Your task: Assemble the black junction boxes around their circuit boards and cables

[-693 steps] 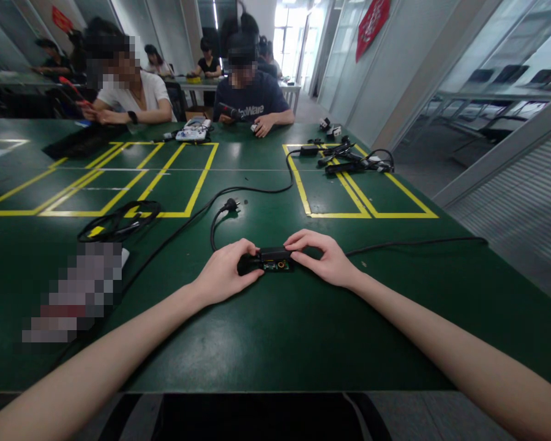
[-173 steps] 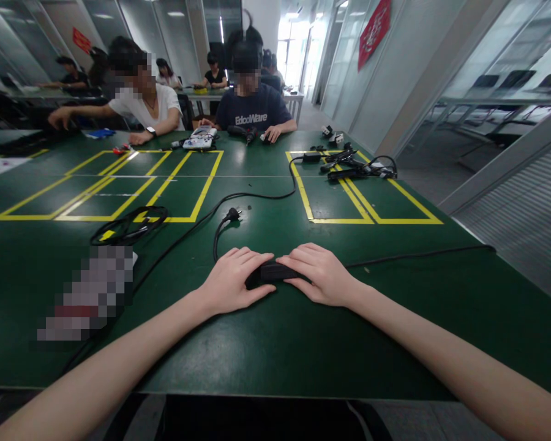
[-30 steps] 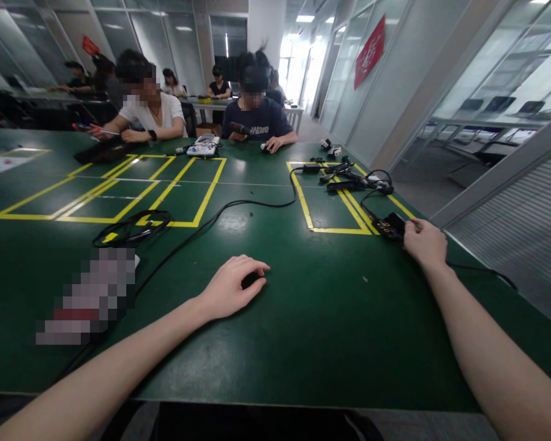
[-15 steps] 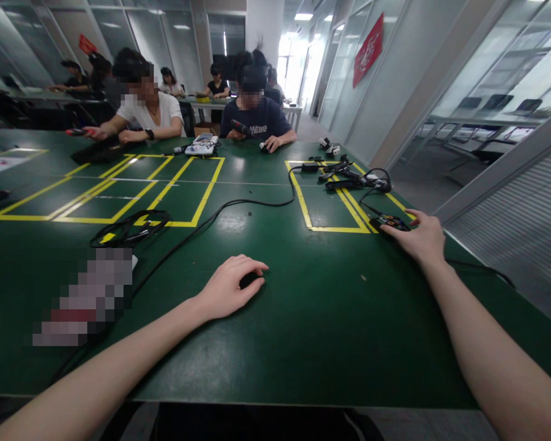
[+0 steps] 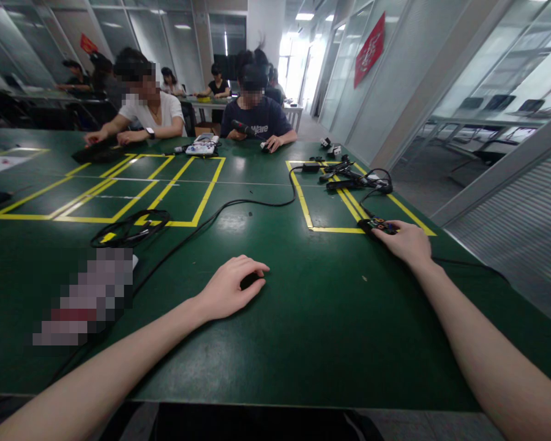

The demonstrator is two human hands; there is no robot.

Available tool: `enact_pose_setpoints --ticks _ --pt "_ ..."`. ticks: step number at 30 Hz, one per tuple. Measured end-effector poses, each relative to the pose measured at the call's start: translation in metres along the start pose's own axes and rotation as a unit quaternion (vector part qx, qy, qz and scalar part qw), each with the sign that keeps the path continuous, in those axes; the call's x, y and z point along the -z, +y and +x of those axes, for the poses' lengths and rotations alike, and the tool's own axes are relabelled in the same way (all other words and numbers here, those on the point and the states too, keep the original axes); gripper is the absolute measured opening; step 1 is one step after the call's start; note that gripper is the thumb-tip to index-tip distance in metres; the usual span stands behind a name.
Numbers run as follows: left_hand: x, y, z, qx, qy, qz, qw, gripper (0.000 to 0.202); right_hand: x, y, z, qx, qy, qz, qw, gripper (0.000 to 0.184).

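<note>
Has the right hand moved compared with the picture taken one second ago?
Yes. The right hand, resting on the small black part, has shifted left, closer to the corner of the yellow tape rectangle.

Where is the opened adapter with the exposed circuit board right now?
In the head view it lies far right, the opened adapter under the right hand fingertips, on the yellow tape box near corner.
</note>
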State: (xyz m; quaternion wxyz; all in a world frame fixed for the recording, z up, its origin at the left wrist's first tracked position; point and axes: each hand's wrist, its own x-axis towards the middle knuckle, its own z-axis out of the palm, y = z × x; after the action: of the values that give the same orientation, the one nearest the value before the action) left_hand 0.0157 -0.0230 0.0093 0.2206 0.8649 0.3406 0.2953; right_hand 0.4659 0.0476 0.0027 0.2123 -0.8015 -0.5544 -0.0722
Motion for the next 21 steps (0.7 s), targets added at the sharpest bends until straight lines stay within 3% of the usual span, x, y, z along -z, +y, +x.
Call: enact_pose_setpoints --ticks 3,7,9,13,16,21 --pt "0.000 -0.001 0.000 0.000 0.001 -0.001 1.000 0.020 -0.002 -0.034 -0.015 0.027 -0.049 0.012 0.998 0.044" --pt "0.000 -0.001 0.000 -0.003 0.004 -0.004 1.000 0.020 -0.002 -0.086 -0.054 0.187 -0.088 0.113 0.972 0.038" --pt "0.001 0.001 0.000 -0.012 0.021 -0.009 1.000 0.020 0.001 -0.109 -0.078 0.293 -0.127 0.182 0.930 0.033" --pt "0.003 0.005 -0.001 -0.073 0.051 -0.017 0.996 0.032 0.011 -0.141 -0.120 0.480 -0.220 0.284 0.801 0.031" --pt "0.002 0.006 -0.001 -0.125 0.010 -0.023 0.992 0.039 0.016 -0.151 -0.136 0.534 -0.233 0.301 0.755 0.030" --pt "-0.002 0.004 0.000 -0.114 -0.040 -0.002 0.993 0.038 0.015 -0.150 -0.135 0.532 -0.213 0.318 0.755 0.026"
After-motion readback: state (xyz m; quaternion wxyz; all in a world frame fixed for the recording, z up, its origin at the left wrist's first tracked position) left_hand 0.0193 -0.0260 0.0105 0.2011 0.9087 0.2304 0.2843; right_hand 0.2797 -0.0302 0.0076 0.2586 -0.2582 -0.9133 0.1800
